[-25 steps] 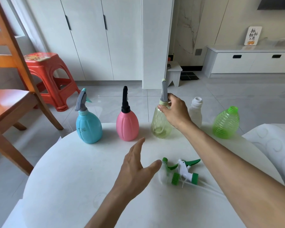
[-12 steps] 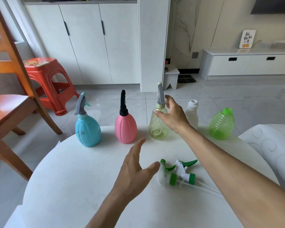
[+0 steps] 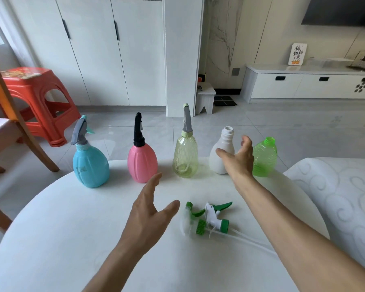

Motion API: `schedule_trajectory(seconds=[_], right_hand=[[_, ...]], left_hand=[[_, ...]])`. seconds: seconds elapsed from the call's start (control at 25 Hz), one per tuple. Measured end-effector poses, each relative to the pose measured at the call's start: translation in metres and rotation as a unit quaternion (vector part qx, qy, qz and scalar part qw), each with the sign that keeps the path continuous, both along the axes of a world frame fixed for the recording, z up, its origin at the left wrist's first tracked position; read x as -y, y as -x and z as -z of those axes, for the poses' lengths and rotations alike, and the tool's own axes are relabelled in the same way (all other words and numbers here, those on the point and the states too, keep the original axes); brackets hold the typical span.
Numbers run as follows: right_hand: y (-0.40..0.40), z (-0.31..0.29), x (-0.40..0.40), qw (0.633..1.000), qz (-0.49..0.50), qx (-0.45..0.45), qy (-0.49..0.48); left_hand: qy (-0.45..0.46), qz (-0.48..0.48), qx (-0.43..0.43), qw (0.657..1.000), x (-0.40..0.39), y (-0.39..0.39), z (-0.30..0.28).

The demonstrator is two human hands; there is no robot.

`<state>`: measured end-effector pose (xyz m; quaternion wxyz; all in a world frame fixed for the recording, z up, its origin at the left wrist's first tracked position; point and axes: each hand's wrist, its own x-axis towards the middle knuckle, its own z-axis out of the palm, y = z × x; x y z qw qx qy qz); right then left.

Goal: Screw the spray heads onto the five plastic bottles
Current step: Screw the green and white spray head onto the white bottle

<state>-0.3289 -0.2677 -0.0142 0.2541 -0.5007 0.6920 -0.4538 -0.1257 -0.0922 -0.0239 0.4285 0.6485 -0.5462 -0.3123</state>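
Five bottles stand in a row at the far edge of the white counter (image 3: 51,239): blue (image 3: 90,165), pink (image 3: 142,163) and pale green (image 3: 185,159) capped with spray heads, white (image 3: 219,157) and bright green (image 3: 263,159) uncapped. Two loose spray heads (image 3: 209,220) lie near the middle. Left hand (image 3: 150,216) hovers spread and empty beside them; right hand (image 3: 239,159), fingers apart, reaches between the uncapped bottles, holding nothing.

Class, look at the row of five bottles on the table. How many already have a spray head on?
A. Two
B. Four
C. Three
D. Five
C. The blue bottle, pink bottle and clear yellow-green bottle carry heads; the white bottle and green bottle have open necks, and two spray heads lie loose on the table.
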Motion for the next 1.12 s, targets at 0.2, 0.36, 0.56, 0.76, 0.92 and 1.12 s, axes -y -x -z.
schedule_trajectory(seconds=[0.2, 0.36, 0.56, 0.76, 0.92, 1.12], right_hand=[[0.000, 0.005, 0.025, 0.998, -0.058, -0.016, -0.005], [0.012, -0.011, -0.006, 0.997, -0.027, -0.048, 0.048], [0.002, -0.057, -0.093, 0.983, -0.140, 0.071, 0.094], [-0.022, -0.048, -0.154, 0.919, -0.328, 0.216, -0.018], [-0.019, -0.036, -0.154, 0.885, -0.406, 0.220, -0.060], [0.001, -0.014, -0.135, 0.879, -0.389, -0.242, -0.132]], left_hand=[[0.016, 0.014, 0.024, 0.999, 0.004, 0.004, 0.009], [0.040, 0.017, 0.042, 0.998, 0.000, 0.004, 0.009], [0.164, 0.038, 0.098, 0.981, -0.009, 0.018, -0.011], [0.139, 0.061, 0.142, 0.978, -0.025, 0.026, -0.019], [0.125, 0.024, 0.149, 0.981, -0.030, 0.019, -0.010], [0.151, -0.031, 0.266, 0.951, -0.023, -0.002, -0.004]])
